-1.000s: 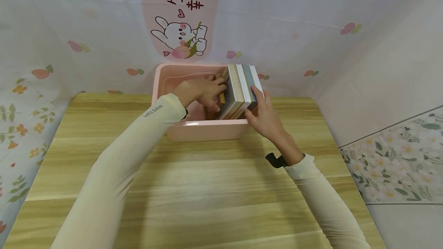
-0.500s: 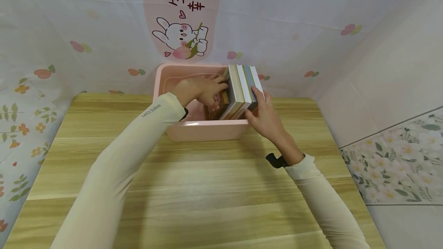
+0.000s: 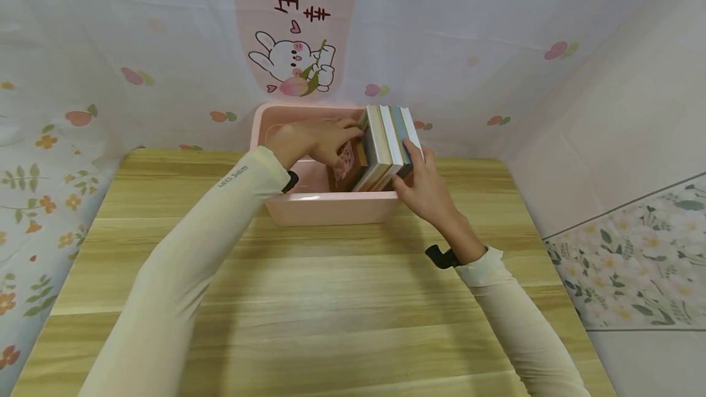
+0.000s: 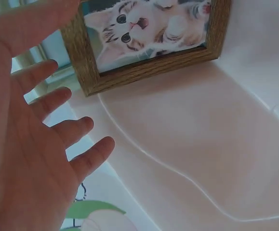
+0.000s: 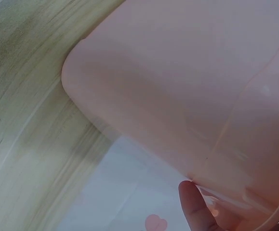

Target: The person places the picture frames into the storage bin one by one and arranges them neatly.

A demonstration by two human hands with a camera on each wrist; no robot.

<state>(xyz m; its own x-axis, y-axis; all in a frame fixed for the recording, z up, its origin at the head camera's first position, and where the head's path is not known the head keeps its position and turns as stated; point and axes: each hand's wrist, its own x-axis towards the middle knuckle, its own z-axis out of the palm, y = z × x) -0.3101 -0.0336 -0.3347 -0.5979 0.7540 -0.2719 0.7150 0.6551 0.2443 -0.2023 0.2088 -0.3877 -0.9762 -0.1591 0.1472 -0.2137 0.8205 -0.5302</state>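
My left hand (image 3: 317,138) reaches into a pink bin (image 3: 331,207), fingers spread out. In the left wrist view its thumb overlaps the corner of a brown wood-grain picture frame (image 4: 153,70) with a kitten photo, and the other fingers (image 4: 93,154) extend past its edge. More picture frames (image 3: 386,139), with white, cream and blue edges, stand in a row at the bin's right side. My right hand (image 3: 423,189) holds the row's right end, thumb at the near edge and fingertips over the top. One of its fingers (image 5: 195,204) shows by the bin rim.
The bin stands at the back of a wooden table (image 3: 320,299), against a white cloth (image 3: 452,54) printed with a rabbit and fruit. A pale wall with a floral panel (image 3: 640,250) rises at the right. A black wrist strap (image 3: 441,256) sits on the right wrist.
My left hand has lifted and drawn slightly off the kitten picture frame, leaving more of its photo visible. The right hand stays at the row of frames. The head view has shifted slightly.
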